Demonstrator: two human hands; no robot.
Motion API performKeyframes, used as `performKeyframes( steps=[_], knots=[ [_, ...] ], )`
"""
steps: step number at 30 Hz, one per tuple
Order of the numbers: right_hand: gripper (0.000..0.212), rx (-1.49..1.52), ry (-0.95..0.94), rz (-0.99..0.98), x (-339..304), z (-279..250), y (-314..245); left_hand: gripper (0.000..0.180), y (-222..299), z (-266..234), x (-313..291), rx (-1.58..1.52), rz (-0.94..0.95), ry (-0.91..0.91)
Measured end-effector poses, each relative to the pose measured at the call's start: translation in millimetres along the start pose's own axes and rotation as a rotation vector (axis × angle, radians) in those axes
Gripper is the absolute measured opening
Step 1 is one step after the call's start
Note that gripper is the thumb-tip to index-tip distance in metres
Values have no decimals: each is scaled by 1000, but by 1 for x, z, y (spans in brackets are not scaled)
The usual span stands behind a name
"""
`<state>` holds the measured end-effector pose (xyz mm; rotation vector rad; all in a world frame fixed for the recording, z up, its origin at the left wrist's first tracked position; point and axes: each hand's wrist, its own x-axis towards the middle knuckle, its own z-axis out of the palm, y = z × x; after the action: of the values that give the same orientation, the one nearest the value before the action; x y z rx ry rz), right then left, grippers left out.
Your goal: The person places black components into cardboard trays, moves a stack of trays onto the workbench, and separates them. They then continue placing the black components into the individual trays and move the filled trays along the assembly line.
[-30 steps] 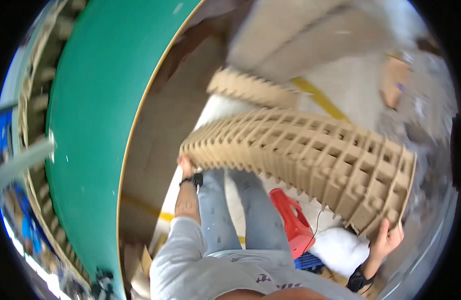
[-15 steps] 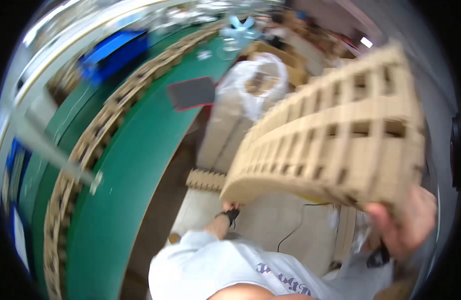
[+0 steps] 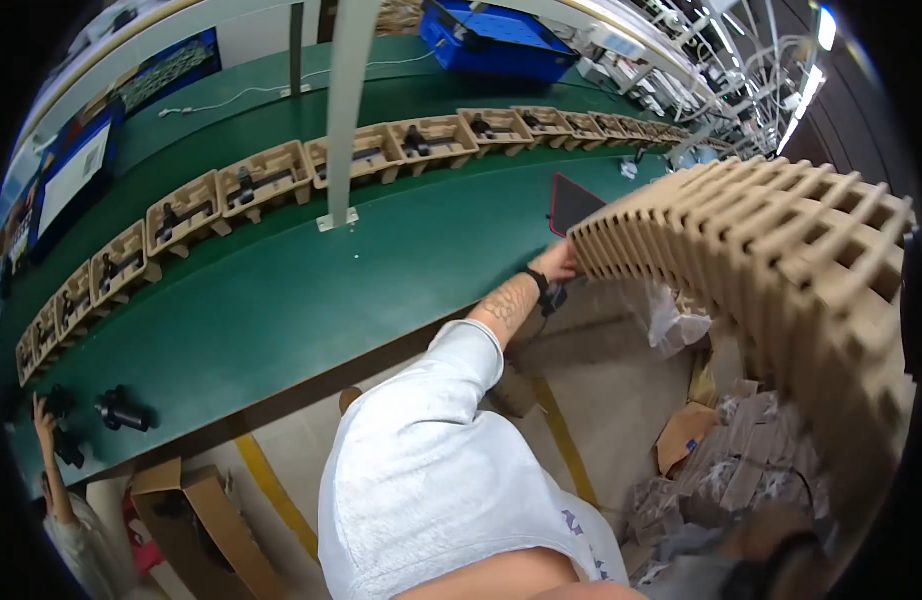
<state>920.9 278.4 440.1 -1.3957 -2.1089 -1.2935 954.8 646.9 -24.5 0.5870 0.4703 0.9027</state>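
Observation:
A long, curved stack of nested brown moulded-pulp trays (image 3: 721, 215) is held up off the bench at my right. My left hand (image 3: 556, 262), with a black band at the wrist, is closed on its far left end, beside the bench edge. Low at the right, my right hand (image 3: 776, 530) is dark and smeared, close under the stack's lower end; its fingers cannot be made out. A dark flat pad with a red rim (image 3: 575, 204) lies on the bench just beyond my left hand.
Along the green bench (image 3: 381, 275) runs a row of pulp trays (image 3: 266, 182) holding black parts. A metal post (image 3: 343, 130) stands on it. At far left, another person's hand (image 3: 45, 425) is near black parts (image 3: 121, 410). A cardboard box (image 3: 196, 520) and wrapped packing (image 3: 721, 450) are on the floor.
My view has swung left towards the bench. The stack, still lifted, has turned so its far end is by the bench edge with my left hand. My right hand has dropped low and blurred.

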Motion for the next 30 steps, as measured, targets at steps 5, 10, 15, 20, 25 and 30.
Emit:
performKeyframes(
  steps=[5,10,15,20,25,30],
  knots=[
    [25,190,-157,-76,23,99,-130,77,115,-47,-151,-235,168,-18],
    [33,-45,-626,-592,-14,154,-252,82,180,14,-392,-401,661,-143],
    [40,591,-636,-898,11,154,-275,61,143,-96,-417,-235,557,525],
    [32,1543,-801,-531,26,198,-262,45,104,-199,-439,231,407,691],
    [27,1611,-475,202,16,274,-197,42,85,-263,-458,435,421,720],
    [28,1527,-328,423,31,385,-162,42,114,-287,-463,632,394,685]
  ],
)
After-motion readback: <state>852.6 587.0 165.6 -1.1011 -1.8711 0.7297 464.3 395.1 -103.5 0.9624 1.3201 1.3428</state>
